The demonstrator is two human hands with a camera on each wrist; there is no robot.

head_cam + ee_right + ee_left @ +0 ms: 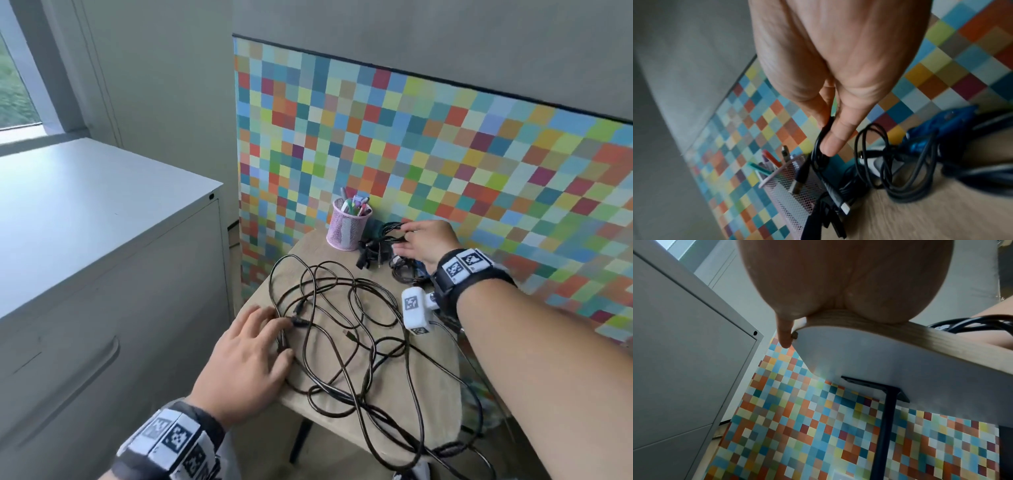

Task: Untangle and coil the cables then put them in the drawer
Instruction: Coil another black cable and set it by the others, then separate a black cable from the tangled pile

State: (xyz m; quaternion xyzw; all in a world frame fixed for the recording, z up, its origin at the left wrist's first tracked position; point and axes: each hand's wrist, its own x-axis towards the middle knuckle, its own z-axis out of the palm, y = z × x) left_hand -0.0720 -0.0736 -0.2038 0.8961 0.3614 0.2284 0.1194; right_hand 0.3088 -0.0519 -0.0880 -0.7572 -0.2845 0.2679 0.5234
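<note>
Two hands [246,356], one pen cup [346,226], tangled cables [342,329]

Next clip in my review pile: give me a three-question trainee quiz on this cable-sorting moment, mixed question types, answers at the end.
1. True or false: the left hand lies flat on the tangled black cable on the wooden table.
2. Multiple choice: the right hand pinches A) a pen, B) a small black cable bundle, C) the pink mesh pen cup.
3. Fill in: the pen cup stands at the table's back edge, against the ______ wall panel.

Key
1. True.
2. B.
3. Multicoloured checkered.
</note>
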